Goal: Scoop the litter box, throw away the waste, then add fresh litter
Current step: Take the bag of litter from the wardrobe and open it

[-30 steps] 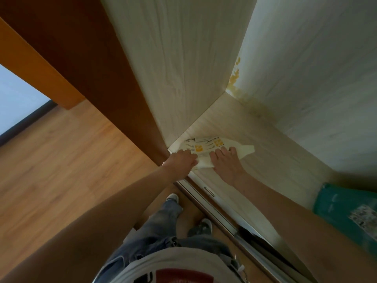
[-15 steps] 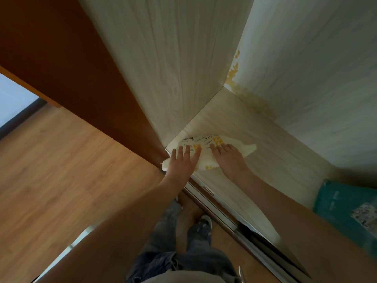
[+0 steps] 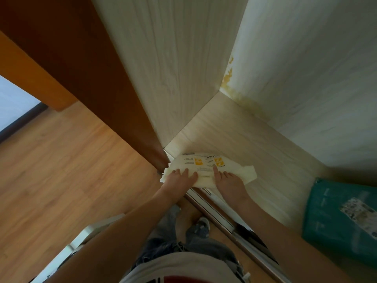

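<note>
Bag nearer edge; print unreadable.

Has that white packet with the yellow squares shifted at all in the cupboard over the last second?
No. The white packet lies at the same front corner of the cupboard floor, beside the brown door, under both hands.

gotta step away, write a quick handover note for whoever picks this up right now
Left hand: fingers straight, pressing flat on the near-left end of the cream bag with yellow print.
Right hand: also flat on the bag, fingers extended.
The bag lies at the front corner of the pale cabinet floor, by the sliding door track. A teal bag sits further right in the cabinet.
Done: nothing visible; no litter box, scoop or bin in view.
Left: lift the bag out, likely the fresh litter, then scoop, bin the waste and refill.
</note>
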A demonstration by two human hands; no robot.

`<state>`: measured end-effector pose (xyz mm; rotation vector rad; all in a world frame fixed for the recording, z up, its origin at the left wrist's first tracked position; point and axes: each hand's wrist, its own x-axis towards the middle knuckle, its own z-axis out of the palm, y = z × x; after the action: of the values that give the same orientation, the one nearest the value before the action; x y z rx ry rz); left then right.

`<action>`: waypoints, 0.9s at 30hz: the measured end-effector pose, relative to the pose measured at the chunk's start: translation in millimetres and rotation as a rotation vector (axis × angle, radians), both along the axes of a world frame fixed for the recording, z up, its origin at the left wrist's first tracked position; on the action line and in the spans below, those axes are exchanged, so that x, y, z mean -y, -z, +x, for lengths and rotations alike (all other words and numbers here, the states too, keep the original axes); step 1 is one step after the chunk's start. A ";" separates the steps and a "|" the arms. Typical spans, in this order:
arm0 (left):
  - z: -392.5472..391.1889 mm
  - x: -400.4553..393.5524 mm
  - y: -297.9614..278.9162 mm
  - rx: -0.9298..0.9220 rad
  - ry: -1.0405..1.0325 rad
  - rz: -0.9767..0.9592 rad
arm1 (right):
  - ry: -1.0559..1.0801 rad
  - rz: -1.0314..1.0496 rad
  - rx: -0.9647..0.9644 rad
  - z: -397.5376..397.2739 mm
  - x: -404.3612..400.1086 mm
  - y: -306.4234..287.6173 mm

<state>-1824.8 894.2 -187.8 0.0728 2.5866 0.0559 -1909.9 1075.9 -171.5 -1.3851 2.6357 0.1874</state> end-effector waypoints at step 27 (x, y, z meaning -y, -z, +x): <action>215.7 4.3 -130.1 -1.037 -0.309 -0.291 | -0.613 -0.798 -0.227 97.3 62.8 -100.8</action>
<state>-1609.1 889.9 -57.7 -0.5441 3.5718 -0.3305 -1812.6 1013.0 -70.7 -2.5184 2.4400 -0.7665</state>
